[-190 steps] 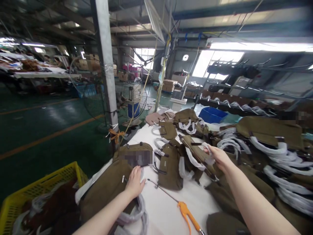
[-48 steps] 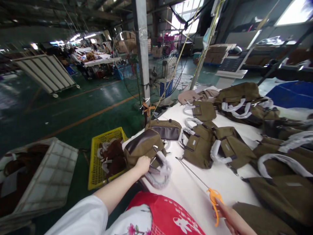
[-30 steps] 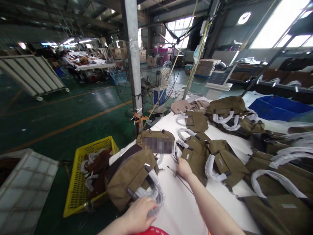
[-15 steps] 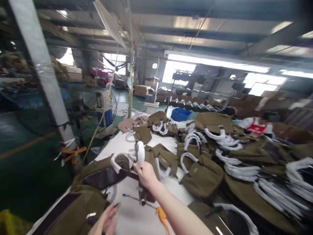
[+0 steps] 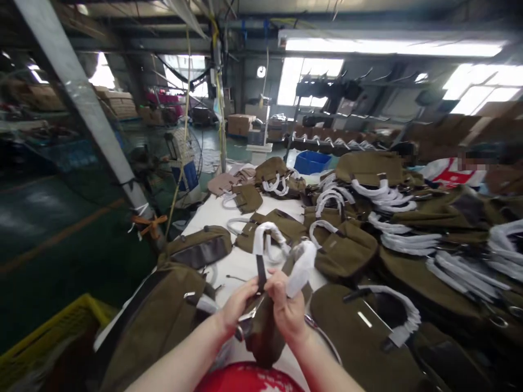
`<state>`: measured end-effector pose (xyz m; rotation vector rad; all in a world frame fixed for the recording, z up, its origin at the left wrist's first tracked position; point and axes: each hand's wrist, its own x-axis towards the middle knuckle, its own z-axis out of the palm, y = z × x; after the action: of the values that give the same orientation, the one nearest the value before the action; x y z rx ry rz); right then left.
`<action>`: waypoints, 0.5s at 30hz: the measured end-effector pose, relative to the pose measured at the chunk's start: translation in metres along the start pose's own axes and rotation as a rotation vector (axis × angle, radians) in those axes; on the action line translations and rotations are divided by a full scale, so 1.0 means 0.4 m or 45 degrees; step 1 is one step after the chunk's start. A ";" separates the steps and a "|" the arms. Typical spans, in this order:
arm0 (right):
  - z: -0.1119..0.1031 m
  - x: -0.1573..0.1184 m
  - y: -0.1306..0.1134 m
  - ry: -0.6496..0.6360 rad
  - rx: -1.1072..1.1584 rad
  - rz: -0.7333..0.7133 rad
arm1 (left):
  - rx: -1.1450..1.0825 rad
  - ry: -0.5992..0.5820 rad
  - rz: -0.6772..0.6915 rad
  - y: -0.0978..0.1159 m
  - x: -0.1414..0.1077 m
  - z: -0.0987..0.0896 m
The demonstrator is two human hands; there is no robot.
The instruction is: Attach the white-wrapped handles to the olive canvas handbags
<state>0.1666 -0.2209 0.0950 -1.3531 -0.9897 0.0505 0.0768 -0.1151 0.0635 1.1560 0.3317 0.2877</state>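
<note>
Head view: the olive bag (image 5: 265, 335), held by the right hand (image 5: 289, 316) alone a moment ago, is now gripped closed-fingered by the left hand (image 5: 237, 306) too, seemingly better steadied, above the near tabletop (image 5: 207, 215).

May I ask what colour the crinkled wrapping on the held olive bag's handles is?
The handle wrapping is white, clearest in the head view.

yellow basket (image 5: 53, 328) cut off at left, far person (image 5: 451, 174) blurred
</note>
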 end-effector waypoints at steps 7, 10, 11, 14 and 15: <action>0.007 -0.025 -0.014 0.026 -0.017 -0.081 | 0.116 -0.276 -0.056 0.003 -0.010 0.026; -0.018 -0.017 -0.033 -0.015 -0.035 -0.191 | 0.384 -0.112 0.072 0.030 0.013 0.011; -0.027 -0.016 -0.031 0.002 -0.055 -0.208 | 0.443 0.013 0.147 0.041 0.023 0.002; -0.048 -0.034 0.005 0.143 -0.076 0.010 | 0.502 0.325 0.352 0.078 0.047 -0.037; -0.052 -0.048 0.025 0.177 -0.033 0.195 | 0.531 0.368 0.391 0.090 0.050 -0.050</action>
<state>0.1724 -0.2450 0.0782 -1.4348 -0.7718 0.0587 0.0852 -0.0771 0.0875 1.5830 0.4834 0.6824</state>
